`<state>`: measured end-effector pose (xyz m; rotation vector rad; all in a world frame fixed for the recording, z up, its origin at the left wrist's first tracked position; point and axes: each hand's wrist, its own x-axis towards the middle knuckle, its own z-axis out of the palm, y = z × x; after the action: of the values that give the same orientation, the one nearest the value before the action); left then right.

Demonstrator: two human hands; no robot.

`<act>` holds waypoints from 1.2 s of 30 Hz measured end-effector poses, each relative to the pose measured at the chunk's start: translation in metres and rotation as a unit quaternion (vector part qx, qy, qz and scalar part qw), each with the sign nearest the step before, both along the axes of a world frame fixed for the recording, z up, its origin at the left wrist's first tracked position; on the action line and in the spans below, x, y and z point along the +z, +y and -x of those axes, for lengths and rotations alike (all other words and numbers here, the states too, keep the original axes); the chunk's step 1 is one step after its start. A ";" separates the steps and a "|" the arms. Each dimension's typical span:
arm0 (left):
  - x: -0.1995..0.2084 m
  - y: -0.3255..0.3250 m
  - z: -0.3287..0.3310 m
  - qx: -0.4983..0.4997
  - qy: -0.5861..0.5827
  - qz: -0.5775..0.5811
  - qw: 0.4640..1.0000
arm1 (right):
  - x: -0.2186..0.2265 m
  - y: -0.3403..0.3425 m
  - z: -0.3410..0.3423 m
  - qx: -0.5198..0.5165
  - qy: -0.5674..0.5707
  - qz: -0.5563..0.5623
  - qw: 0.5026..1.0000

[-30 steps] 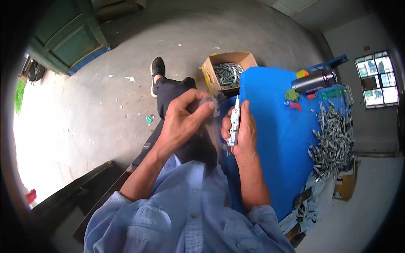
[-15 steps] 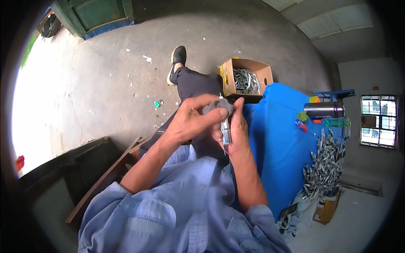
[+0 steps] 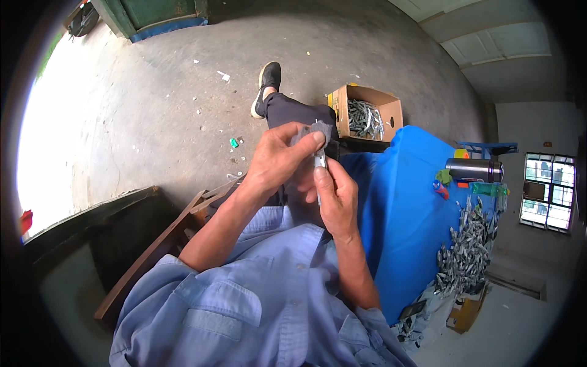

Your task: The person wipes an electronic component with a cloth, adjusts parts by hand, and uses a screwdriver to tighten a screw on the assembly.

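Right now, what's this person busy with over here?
A seated person holds a small slim metal piece upright in the right hand, while the left hand presses a scrap of grey abrasive cloth against its top end. Beside them, a blue-covered table carries a heap of similar metal pieces and a dark flask. An open cardboard box on the floor holds more such pieces.
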<state>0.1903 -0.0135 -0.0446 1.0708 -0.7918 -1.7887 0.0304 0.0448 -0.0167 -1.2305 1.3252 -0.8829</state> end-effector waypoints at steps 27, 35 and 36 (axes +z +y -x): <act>0.014 0.053 0.046 0.023 -0.237 0.571 0.786 | -0.021 0.006 0.054 -0.148 -0.489 -0.059 0.858; 0.006 0.019 0.033 0.081 -0.238 0.566 0.785 | -0.017 0.017 0.027 -0.188 -0.429 -0.087 0.879; 0.001 0.016 0.031 0.095 -0.247 0.549 0.792 | -0.018 0.017 0.026 -0.178 -0.409 -0.086 0.891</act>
<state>0.1594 0.0027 -0.0438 0.7221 -1.6776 -0.5785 0.0041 0.0619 -0.0349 -0.3673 0.8979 -1.3210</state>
